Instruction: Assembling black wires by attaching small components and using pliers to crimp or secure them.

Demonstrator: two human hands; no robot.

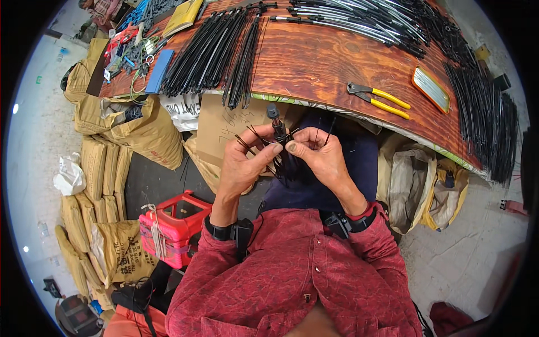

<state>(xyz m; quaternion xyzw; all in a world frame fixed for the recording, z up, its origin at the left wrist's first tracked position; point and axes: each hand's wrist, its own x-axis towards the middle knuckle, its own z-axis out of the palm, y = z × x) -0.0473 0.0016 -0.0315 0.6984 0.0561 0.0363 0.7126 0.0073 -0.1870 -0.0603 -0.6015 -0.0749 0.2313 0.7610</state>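
Seated worker, both hands in front of the body, just off the near edge of the counter [303,62]. The black ribbed shaft [273,112] stands between them, its capped end pointing toward the counter, thin dark ribs splaying out around its neck.

Left hand [247,160]: nearly closed, thumb against fingers at the neck of the shaft, several ribs running past the fingers. It reads as the steadying grip. Right hand [320,154]: thumb and index drawn to a tight pinch at the same neck, remaining fingers loosely curled, a couple of ribs rising behind them. Exactly what lies between the right fingertips is too small to tell. The thumbs almost meet, presumably because the join is small and needs control from both sides. Holding it above the lap, over dark blue cloth [359,168], probably leaves the ribs room to spread.

On the counter, yellow-handled cutters [387,101] lie with handles angled toward the right, likely parked within easy reach of the right hand. Beyond them, a shallow orange-rimmed case [429,99], contents silvery, unclear. Left of centre, black rod bundles [208,53] lie roughly parallel, some ends overhanging the edge; that alignment would make single pieces easy to draw off. Silver-shafted rods [359,19] are heaped at the far side, apart from the bundles, perhaps sorted by kind.

Floor, left: a pink-red plastic stool [177,224] beside stacked tan sacks [146,135].
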